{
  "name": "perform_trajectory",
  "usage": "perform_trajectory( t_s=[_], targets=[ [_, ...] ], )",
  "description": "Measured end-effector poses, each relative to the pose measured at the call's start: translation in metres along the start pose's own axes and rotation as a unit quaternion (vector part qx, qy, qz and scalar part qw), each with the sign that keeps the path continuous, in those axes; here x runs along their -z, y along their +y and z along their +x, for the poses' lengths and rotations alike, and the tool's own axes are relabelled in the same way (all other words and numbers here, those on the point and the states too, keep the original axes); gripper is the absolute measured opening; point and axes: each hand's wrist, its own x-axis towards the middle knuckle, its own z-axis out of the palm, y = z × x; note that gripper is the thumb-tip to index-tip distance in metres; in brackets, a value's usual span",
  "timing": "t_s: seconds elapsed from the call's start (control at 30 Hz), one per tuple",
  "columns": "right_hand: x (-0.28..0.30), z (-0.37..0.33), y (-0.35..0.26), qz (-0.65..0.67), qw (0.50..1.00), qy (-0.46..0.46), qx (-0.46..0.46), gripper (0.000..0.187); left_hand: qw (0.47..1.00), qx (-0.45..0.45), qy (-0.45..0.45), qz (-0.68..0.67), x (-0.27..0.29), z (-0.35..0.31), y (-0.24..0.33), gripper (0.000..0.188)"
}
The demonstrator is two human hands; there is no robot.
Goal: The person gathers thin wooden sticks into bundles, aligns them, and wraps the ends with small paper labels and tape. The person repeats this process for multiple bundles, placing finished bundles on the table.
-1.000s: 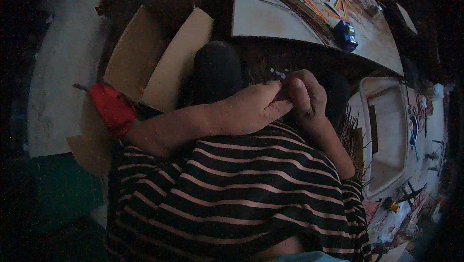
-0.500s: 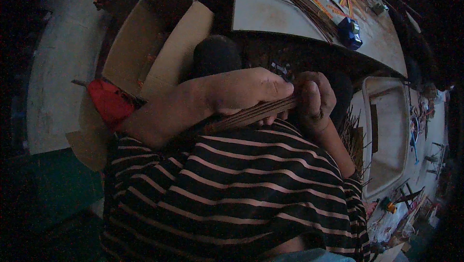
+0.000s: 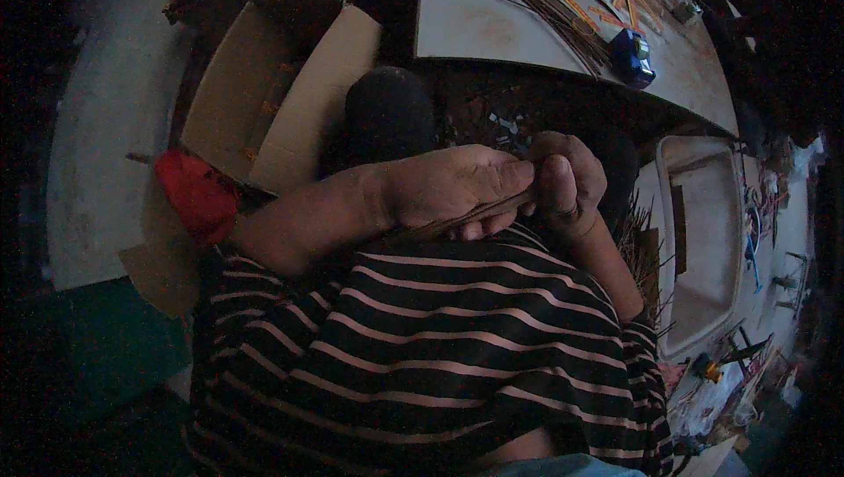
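In front of my striped shirt, a bundle of thin brown sticks (image 3: 438, 227), much like incense sticks, slants up to the right. My left hand (image 3: 466, 185) is closed round it, with the thumb along the top and fingertips showing below. At the upper right end, my right hand (image 3: 570, 180) has its fingers curled in, pressed against the left thumb and the bundle's end. The fingers cover that end of the sticks.
Ahead stands a white table (image 3: 483, 24) with loose brown sticks (image 3: 549, 15) and a blue tape dispenser (image 3: 632, 58). An open cardboard box (image 3: 321, 81) and a red cloth-like thing (image 3: 195, 198) lie left. A white tub (image 3: 703, 305) is at right.
My left hand has turned and dropped slightly, so less of the bundle shows beneath it. My right hand stays at the same end, its fingers curled a little closer.
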Motion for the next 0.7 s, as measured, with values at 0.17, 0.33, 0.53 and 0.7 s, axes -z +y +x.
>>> perform_trajectory(
  t_s=[0.17,0.33,0.53,0.7],
  targets=[
    [-0.003,-0.001,0.010,0.034,0.998,0.018,-0.051,0.027,0.996,0.008,0.073,0.042,-0.007,-0.002,0.003,0.047],
    [-0.006,0.004,0.020,0.222,0.965,0.034,-0.132,0.048,0.988,0.016,0.143,0.064,0.000,-0.007,0.007,0.041],
    [-0.025,0.022,0.005,0.256,0.939,-0.047,-0.225,0.058,0.909,-0.180,0.326,0.186,0.027,-0.002,0.054,0.041],
    [-0.047,0.061,0.009,0.249,0.938,-0.023,-0.240,0.048,0.834,-0.394,0.371,0.110,0.032,0.034,0.086,0.037]
  ],
)
